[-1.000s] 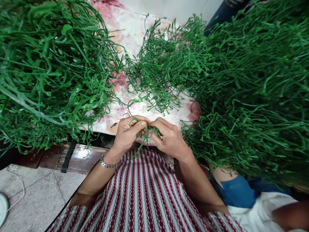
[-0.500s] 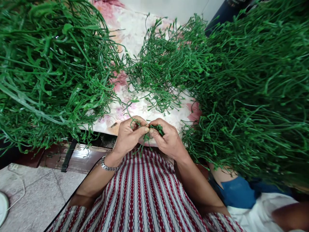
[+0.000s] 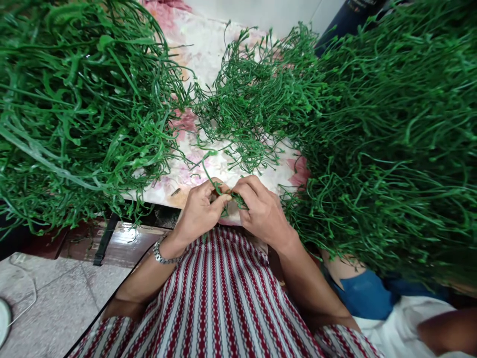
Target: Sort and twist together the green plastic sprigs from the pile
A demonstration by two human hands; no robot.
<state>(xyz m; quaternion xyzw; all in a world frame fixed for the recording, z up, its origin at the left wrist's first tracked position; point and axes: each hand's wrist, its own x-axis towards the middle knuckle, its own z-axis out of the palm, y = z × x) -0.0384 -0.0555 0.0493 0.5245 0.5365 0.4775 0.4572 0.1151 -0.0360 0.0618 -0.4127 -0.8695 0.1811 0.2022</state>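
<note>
Spreading from one o'clock round to four, the large right pile [image 3: 391, 149] of green stems is running off the frame edge and keeping the same shape as half a second ago. The left pile [image 3: 82, 114], reaching from nine to eleven o'clock, is also staying put and being cut off at the border. A striped garment [image 3: 227, 293] is filling six o'clock. Floral cloth [image 3: 201, 54] is showing toward twelve, partly hidden beneath a looser clump [image 3: 261, 99] at one o'clock. At four to five o'clock, a neighbouring person's blue clothing [image 3: 365, 296] is disappearing under the right pile.

Near the centre, both hands are working almost fingertip to fingertip. The left hand [image 3: 201, 209] is pinching a green stem between thumb and forefinger; the right hand [image 3: 261, 209], at its three o'clock, is closing round a small green bunch [image 3: 238, 200]. Its fingers are now curling further over the bunch than before, covering more of it and hiding the thumb. Strands that were dangling at six o'clock are now mostly out of sight. A metal watch [image 3: 164, 253] is circling the left wrist. The green stem [image 3: 206, 169] is now rising straighter toward eleven o'clock; its lower end is hiding among the fingers.
</note>
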